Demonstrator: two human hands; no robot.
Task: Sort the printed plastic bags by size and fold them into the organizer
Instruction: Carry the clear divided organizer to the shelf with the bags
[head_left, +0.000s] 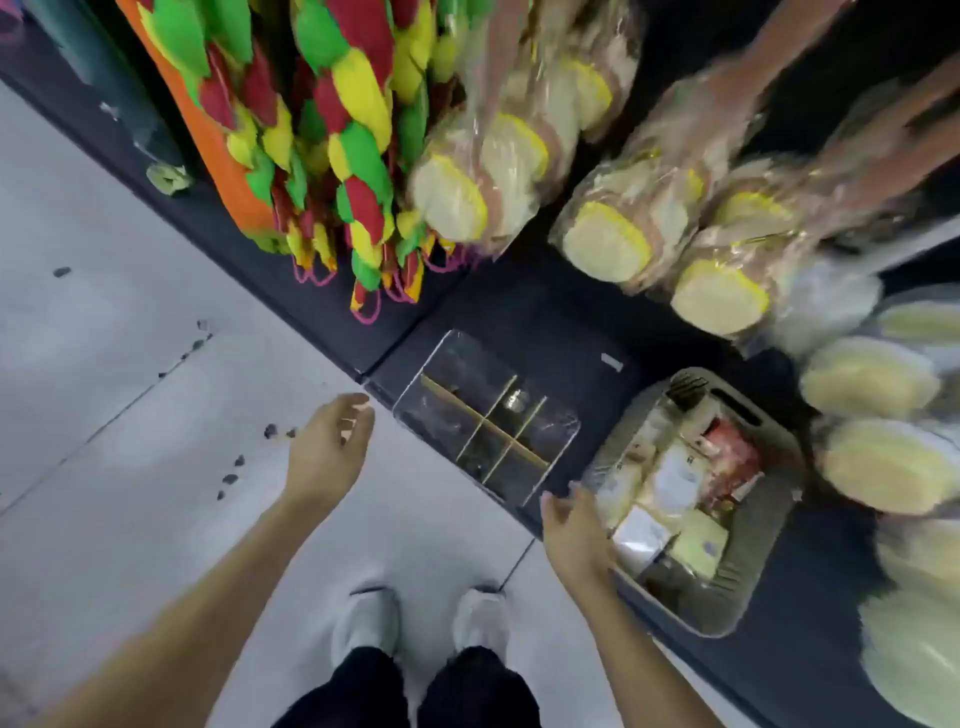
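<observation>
The grey rectangular plastic basket (732, 577) of printed plastic bags (675, 478) sat on the dark shelf (545, 312), just beside the right hand (574, 525) on its right, long axis following the shelf's front edge. The clear acrylic divided organizer (488, 421) lay ahead, between both hands. The left hand (330, 447) hovered well apart from the basket. Both hands were spread, fingers relaxed, holding nothing. Judgement: the right hand was better placed to draw bags.

both arms outstretched — left hand (327, 447) and right hand (574, 530) loose-fingered, empty
</observation>
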